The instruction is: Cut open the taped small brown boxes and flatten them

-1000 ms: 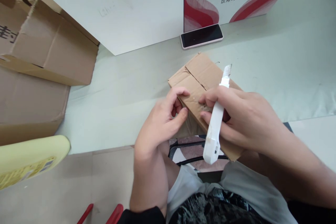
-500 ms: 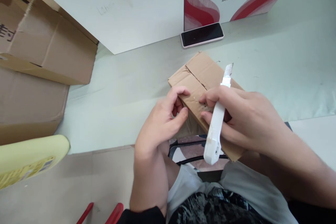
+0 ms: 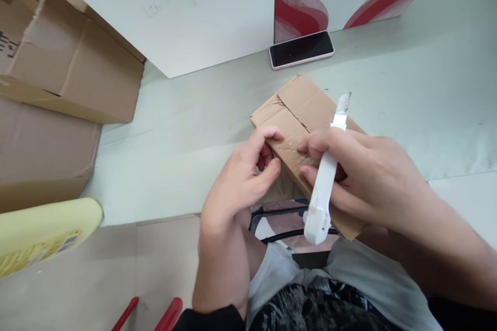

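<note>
In the head view, the small brown carton lies slantwise, its far end over the pale-covered worktop and its near end reaching past the front edge, above the person's lap. The left hand has its fingers curled at the carton's left long edge, index on top and thumb by the side; whether they grip firmly, I cannot tell. The right hand has its fingers closed on the white cutter, blade out and pointing away, with fingertips at the carton's top.

The carton looks light and fairly stiff, though its thin faces would likely dent under a hard push; it is best held by the long edges, clear of the blade. The cutter is probably light, its smooth plastic a little slippery, so the handle well behind the blade is the place to hold.

Against the earlier frames, the whole view has shifted slightly. The cutter tip leans a touch further right relative to the carton, while both hands keep much the same places.
</note>
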The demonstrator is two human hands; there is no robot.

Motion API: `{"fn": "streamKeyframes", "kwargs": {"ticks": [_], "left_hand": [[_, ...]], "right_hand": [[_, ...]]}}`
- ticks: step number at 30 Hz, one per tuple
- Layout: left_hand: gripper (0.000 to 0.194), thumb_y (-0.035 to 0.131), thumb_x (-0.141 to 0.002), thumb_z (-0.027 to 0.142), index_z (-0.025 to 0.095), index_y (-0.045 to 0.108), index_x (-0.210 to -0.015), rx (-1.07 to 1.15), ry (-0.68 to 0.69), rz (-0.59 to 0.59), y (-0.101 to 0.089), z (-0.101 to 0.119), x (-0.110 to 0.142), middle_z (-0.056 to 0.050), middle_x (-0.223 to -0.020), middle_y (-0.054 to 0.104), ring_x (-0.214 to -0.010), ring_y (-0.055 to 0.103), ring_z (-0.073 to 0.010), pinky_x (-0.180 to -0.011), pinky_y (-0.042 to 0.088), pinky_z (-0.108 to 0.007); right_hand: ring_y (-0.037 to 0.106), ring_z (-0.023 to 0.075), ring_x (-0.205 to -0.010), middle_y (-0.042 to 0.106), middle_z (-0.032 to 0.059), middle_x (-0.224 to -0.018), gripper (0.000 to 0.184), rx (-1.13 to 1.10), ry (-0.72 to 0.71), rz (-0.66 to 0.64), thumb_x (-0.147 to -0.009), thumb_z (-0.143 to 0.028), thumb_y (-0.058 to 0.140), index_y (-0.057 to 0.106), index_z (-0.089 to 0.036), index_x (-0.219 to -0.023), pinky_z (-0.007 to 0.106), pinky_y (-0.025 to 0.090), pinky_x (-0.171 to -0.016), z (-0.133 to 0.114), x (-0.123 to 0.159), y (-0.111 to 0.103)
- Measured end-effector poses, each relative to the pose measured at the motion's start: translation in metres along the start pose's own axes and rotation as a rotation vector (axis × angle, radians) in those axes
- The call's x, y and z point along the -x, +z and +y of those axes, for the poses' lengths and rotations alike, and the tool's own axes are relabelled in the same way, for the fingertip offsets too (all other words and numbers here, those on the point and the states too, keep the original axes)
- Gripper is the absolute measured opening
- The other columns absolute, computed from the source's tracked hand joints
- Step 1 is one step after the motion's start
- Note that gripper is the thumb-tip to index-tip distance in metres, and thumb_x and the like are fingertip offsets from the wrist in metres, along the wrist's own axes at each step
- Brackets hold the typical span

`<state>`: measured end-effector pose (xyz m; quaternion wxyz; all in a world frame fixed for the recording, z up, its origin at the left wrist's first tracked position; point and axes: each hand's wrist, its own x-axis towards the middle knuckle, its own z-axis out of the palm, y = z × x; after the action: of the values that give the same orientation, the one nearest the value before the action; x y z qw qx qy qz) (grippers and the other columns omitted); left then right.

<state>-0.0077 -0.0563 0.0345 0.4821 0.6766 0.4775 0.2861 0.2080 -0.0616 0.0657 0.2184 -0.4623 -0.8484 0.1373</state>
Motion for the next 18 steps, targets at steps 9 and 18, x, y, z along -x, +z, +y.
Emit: {"fn": "streamKeyframes", "kwargs": {"ticks": [9, 18], "left_hand": [[0.03, 0.053, -0.095, 0.02, 0.027, 0.053, -0.124, 0.003, -0.01, -0.001, -0.0004, -0.0005, 0.0004, 0.004, -0.081, 0.055, -0.075, 0.054, -0.0128, -0.068, 0.042, -0.025], [0.03, 0.054, -0.094, 0.021, 0.027, 0.053, -0.124, 0.019, -0.014, -0.009, 0.0002, -0.0017, -0.0008, 0.004, -0.079, 0.054, -0.074, 0.054, -0.0134, -0.068, 0.042, -0.027]], "right_hand": [[0.063, 0.0172, -0.06, 0.077, 0.0065, -0.092, 0.01, 0.018, 0.003, -0.018, -0.099, -0.026, 0.052, 0.057, -0.021, -0.092, 0.03, 0.034, -0.05, -0.0016, 0.0002, -0.0021], [0.062, 0.0175, -0.06, 0.078, 0.0076, -0.094, 0.012, 0.024, -0.003, -0.024, -0.101, -0.026, 0.051, 0.057, -0.021, -0.092, 0.032, 0.034, -0.049, -0.0014, 0.0011, -0.001]]}}
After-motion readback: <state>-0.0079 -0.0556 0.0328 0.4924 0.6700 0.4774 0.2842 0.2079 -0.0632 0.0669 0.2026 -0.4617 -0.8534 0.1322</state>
